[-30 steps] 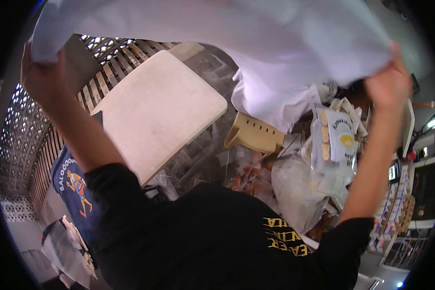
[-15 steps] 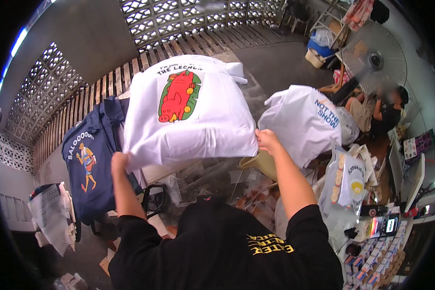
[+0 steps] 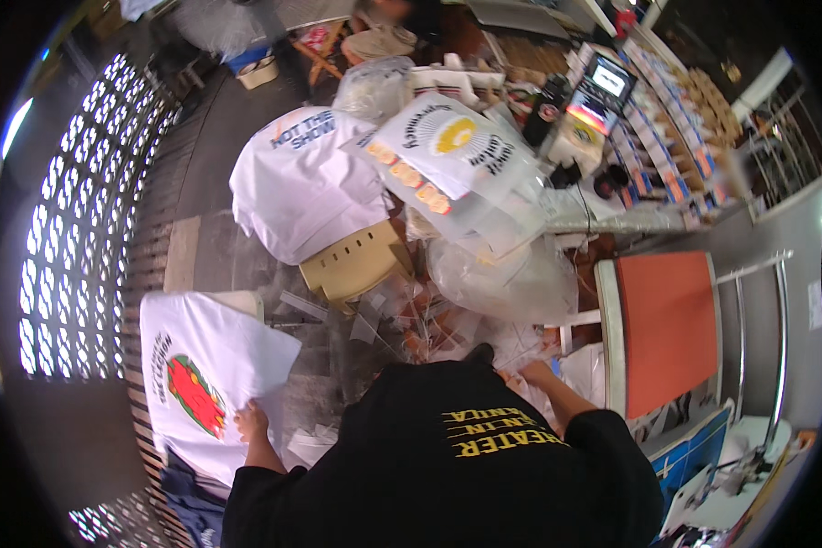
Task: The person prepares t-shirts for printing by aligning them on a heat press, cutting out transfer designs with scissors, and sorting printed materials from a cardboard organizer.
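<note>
A white T-shirt (image 3: 178,333) with a red roast pig on a green leaf is draped over a chair back at the left. My left hand (image 3: 251,422) is at the shirt's near edge beside the print, its fingers looking slightly apart. My right hand (image 3: 537,374) reaches out to the right, low over pale plastic and scraps. Blur and clutter there hide what its fingers do. Ahead, another white T-shirt (image 3: 310,187) with blue lettering covers a beige plastic chair (image 3: 361,265). Right of it, a printed white shirt (image 3: 447,137) lies on clear plastic.
A red-topped panel (image 3: 667,329) with a pale frame stands at my right, near metal tubing (image 3: 781,347). Clear plastic bags (image 3: 502,279) bulge beneath the worktable. Paper scraps (image 3: 370,315) litter the floor. A dark blue shirt (image 3: 192,498) hangs at lower left. Another person (image 3: 384,41) sits at the far side.
My view has turned to the right. My right hand has left the pig-print shirt and moved right. The shirt, earlier stretched between both hands, now hangs over the chair back at my left.
</note>
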The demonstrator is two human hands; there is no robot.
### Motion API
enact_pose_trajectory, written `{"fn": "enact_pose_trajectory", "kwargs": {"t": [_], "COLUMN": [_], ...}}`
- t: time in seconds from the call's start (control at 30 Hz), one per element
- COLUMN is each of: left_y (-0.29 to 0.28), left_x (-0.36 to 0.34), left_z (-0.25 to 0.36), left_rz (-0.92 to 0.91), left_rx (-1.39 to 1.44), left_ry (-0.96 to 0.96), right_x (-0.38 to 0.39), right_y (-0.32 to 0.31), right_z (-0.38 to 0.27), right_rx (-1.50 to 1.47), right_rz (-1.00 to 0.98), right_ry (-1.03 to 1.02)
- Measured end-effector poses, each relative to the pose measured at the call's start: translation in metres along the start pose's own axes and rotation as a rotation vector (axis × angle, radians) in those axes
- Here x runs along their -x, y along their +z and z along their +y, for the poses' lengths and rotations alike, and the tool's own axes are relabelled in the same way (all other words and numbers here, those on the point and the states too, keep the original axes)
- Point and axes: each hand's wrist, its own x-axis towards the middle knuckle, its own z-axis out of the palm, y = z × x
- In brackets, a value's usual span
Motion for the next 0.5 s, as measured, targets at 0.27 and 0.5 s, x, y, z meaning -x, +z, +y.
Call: {"fn": "enact_pose_trajectory", "kwargs": {"t": [0.27, 0.5], "left_y": [0.014, -0.012], "left_x": [0.194, 0.394], "left_z": [0.297, 0.480], "left_rz": [0.244, 0.504], "left_rx": [0.239, 0.234], "left_ry": [1.406, 2.024], "right_x": [0.129, 0.093], "right_y": [0.155, 0.027], "right_z": [-0.030, 0.028], "right_rx": [-1.029, -1.115], "right_rz": [-0.152, 0.111], "right_ry": [0.778, 0.798]}}
